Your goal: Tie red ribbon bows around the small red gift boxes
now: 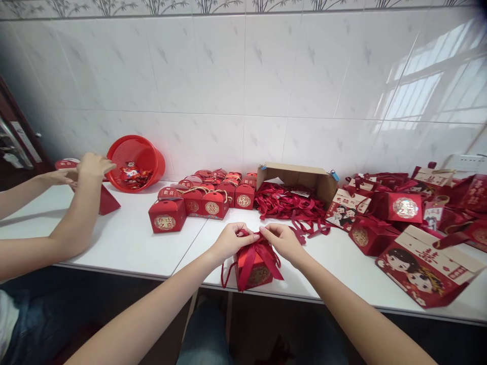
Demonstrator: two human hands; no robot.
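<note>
A red gift box (251, 276) with a gold round emblem stands near the front edge of the table. Over its top lies a dark red ribbon (249, 263) tied in a bow, its tails hanging down the front. My left hand (234, 241) pinches the ribbon at the left of the bow. Opposite it, my right hand (283, 242) pinches the ribbon at the right, thumb and finger together. A red cord handle (227, 276) loops down at the box's left side. The knot itself is partly covered by my fingers.
Behind my hands, a cardboard box (297, 170) spills red ribbons (289, 200). Several small red boxes (166, 215) stand at centre left, and more gift boxes (422, 274) crowd the right. At left, a co-worker's hands (93, 165) work beside a red basket (162, 165).
</note>
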